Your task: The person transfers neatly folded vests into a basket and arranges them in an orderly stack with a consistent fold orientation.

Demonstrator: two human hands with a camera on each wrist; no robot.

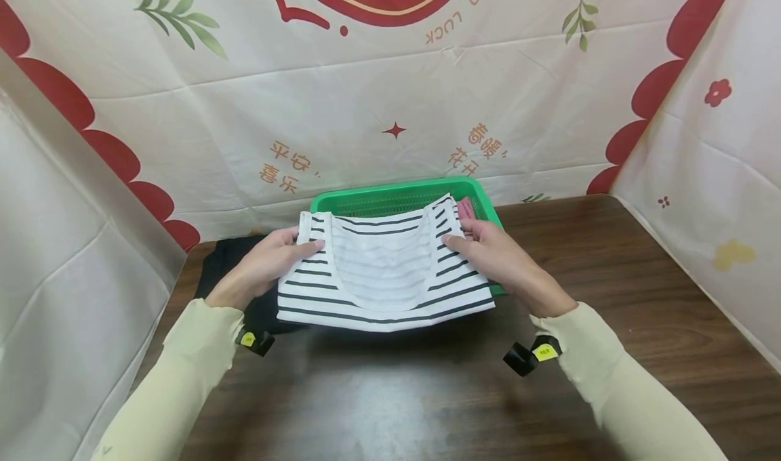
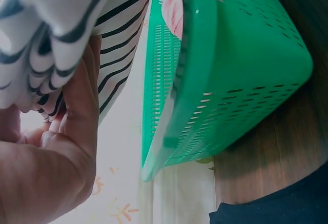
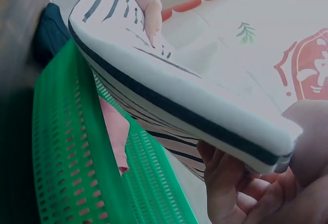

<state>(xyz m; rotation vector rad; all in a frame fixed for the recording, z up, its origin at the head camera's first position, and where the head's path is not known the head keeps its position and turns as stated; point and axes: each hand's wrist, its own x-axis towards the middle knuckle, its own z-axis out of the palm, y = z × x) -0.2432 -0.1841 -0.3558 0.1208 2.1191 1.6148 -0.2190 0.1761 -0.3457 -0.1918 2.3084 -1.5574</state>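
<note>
Above the near side of the green basket (image 1: 396, 188) hung the folded striped shirt (image 1: 386, 264), long axis left to right, scooped neck opening forward, left hand (image 1: 268, 257) and right hand (image 1: 497, 251) outstretched, thumbs uppermost, fingers clamped on its shoulders!

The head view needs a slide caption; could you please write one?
Left hand and right hand hold a striped garment near a green basket on a brown table.
</note>
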